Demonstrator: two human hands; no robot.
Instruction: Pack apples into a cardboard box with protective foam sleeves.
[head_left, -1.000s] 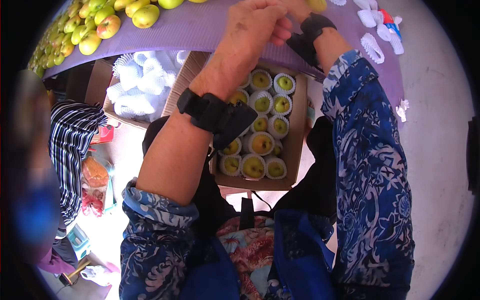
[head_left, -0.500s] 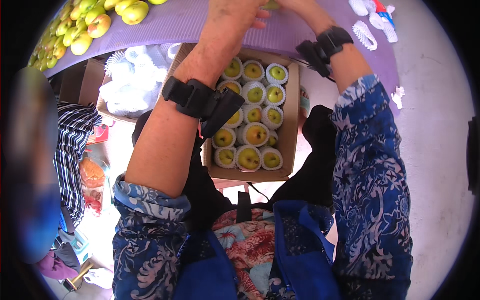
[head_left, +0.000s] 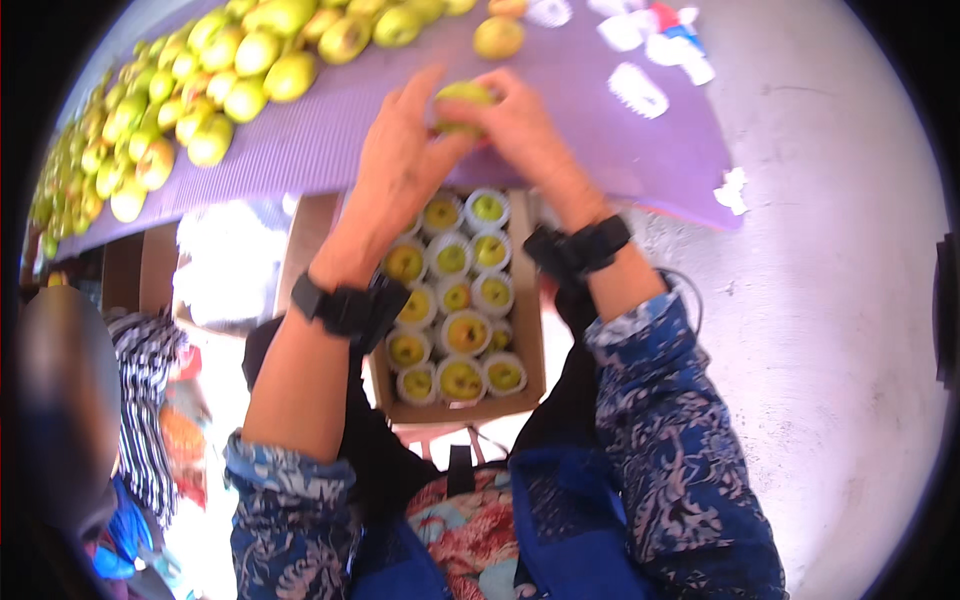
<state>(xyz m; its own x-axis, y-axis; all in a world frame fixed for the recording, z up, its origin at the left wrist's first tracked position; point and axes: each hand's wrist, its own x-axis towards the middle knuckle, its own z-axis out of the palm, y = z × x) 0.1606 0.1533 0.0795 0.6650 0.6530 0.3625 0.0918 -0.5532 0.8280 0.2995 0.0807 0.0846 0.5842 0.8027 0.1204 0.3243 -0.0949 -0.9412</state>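
A yellow-green apple (head_left: 463, 98) is gripped in the fingers of my right hand (head_left: 520, 125), above the near edge of the purple-covered table. My left hand (head_left: 405, 150) is just left of it, fingers stretched and thumb apart. Motion blur hides whether its thumb touches the fruit. Below my hands, a cardboard box (head_left: 533, 330) holds rows of apples (head_left: 465, 332), each in a white foam net sleeve. My left wrist and hand cover part of the box's far left corner.
A large pile of loose apples (head_left: 257, 53) covers the left and far part of the purple table mat (head_left: 570, 150). Several foam sleeves (head_left: 638, 90) lie at its right. White foam sleeves (head_left: 230, 260) fill a box at left. A person in striped clothing (head_left: 140, 400) is beside me.
The view has shifted, so more of the table and the apple pile shows. My hands and the apple, mostly cut off at the top edge before, are now in full sight.
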